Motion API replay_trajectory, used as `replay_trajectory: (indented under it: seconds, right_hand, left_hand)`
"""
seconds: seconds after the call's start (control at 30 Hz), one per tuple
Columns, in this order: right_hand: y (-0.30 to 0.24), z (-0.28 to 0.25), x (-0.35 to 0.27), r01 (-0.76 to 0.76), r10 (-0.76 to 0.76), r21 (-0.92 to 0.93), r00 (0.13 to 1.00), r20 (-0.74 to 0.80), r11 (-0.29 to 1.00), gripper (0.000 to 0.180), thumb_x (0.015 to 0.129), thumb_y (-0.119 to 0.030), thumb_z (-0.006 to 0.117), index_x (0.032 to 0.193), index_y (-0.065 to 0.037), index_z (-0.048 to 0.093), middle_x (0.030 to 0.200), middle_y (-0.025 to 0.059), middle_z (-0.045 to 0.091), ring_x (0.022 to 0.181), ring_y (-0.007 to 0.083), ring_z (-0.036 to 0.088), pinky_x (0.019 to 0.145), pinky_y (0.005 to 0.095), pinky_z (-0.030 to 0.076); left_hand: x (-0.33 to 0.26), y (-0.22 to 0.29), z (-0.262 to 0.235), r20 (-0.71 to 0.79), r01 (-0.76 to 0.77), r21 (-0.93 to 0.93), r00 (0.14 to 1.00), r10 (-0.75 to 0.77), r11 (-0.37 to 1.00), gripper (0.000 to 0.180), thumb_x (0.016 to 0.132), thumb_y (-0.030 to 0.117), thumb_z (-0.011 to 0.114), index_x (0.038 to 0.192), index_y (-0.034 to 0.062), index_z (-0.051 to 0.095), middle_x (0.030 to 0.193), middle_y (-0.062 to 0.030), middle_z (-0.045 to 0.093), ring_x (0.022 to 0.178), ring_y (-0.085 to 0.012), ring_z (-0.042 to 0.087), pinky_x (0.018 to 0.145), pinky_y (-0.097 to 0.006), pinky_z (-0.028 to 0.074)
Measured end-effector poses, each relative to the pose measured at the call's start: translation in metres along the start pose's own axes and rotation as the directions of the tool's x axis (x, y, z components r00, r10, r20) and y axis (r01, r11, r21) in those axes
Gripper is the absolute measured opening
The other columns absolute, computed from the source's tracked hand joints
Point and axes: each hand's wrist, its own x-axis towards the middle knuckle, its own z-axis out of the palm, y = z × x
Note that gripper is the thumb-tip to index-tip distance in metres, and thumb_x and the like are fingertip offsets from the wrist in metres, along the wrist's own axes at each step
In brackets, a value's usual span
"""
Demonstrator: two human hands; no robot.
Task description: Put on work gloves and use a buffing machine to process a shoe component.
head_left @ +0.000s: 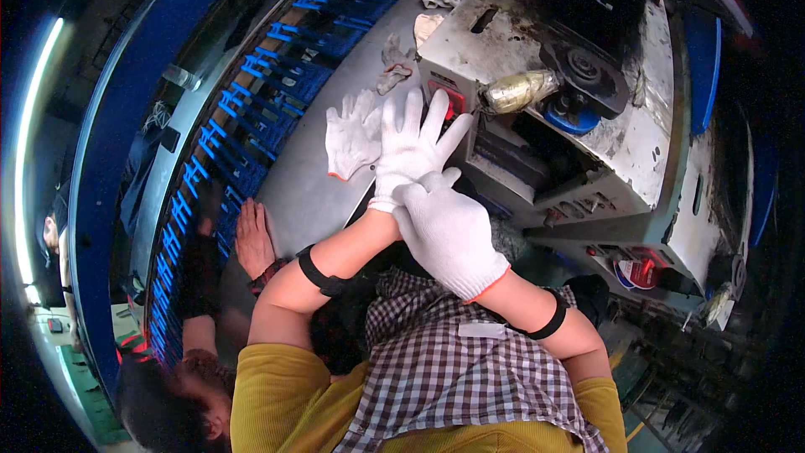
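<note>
Fingers on the person's left hand [412,141] stand spread, back up, likely to seat its white glove [407,159]. Right hand [453,231], gloved too, crosses the left wrist at the cuff; fingertips hidden, can't tell if it pinches. Spare glove [353,136] lies near the right edge of the table [306,176], presumably parked within reach. Crumpled glove [394,71] farther up that edge, machine [470,46] beyond. Co-worker's hand [253,239] is at the table's near-left edge, maybe for support.
</note>
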Motion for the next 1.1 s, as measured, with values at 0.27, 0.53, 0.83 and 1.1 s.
replay_trajectory:
  seconds: [0.27, 0.53, 0.83, 1.1]
  right_hand:
    - [0.01, 0.011, -0.002, 0.013, 0.006, -0.192, 0.995, 0.098, 0.981, 0.019, 0.084, -0.012, 0.07, 0.102, -0.006, 0.065, 0.091, 0.0152, 0.064, 0.066, 0.0326, 0.069, 0.06, 0.0416, 0.056]
    - [0.016, 0.028, -0.008, -0.036, 0.015, 0.665, 0.999, 0.038, 0.746, 0.008, 0.093, -0.005, 0.057, 0.097, 0.002, 0.059, 0.087, 0.025, 0.066, 0.083, 0.043, 0.07, 0.077, 0.0501, 0.057]
    - [0.029, 0.014, -0.037, -0.127, 0.015, 0.812, 0.989, 0.144, 0.569, 0.012, 0.097, -0.008, 0.065, 0.105, -0.002, 0.06, 0.085, 0.0145, 0.066, 0.073, 0.0284, 0.068, 0.072, 0.0375, 0.057]
    - [0.044, 0.01, -0.019, -0.541, 0.132, 0.824, 0.841, 0.525, 0.169, 0.03, 0.106, -0.031, 0.055, 0.116, -0.003, 0.061, 0.08, -0.0008, 0.062, 0.066, 0.0056, 0.054, 0.059, 0.0236, 0.046]
  left_hand:
    - [-0.011, 0.011, 0.015, 0.105, -0.035, 0.038, 0.994, 0.031, 0.999, 0.068, 0.084, 0.036, 0.067, 0.149, 0.0183, 0.053, 0.153, -0.0192, 0.044, 0.147, -0.0415, 0.032, 0.122, -0.061, 0.022]
    - [-0.012, 0.023, 0.028, 0.024, -0.116, -0.16, 0.992, 0.122, 0.98, 0.077, 0.08, 0.042, 0.073, 0.152, 0.0279, 0.05, 0.159, -0.021, 0.038, 0.146, -0.0538, 0.026, 0.116, -0.074, 0.02]
    - [-0.004, 0.007, 0.023, 0.397, 0.372, -0.915, 0.756, -0.52, -0.158, 0.044, 0.11, 0.04, 0.046, 0.113, 0.0019, 0.068, 0.084, -0.007, 0.07, 0.07, -0.0085, 0.065, 0.055, -0.024, 0.049]
    - [0.0, 0.0, 0.029, 0.229, -0.288, -0.113, 0.924, -0.307, -0.951, 0.051, 0.112, 0.048, 0.038, 0.139, 0.0099, 0.058, 0.117, -0.0145, 0.071, 0.106, -0.0297, 0.07, 0.097, -0.047, 0.055]
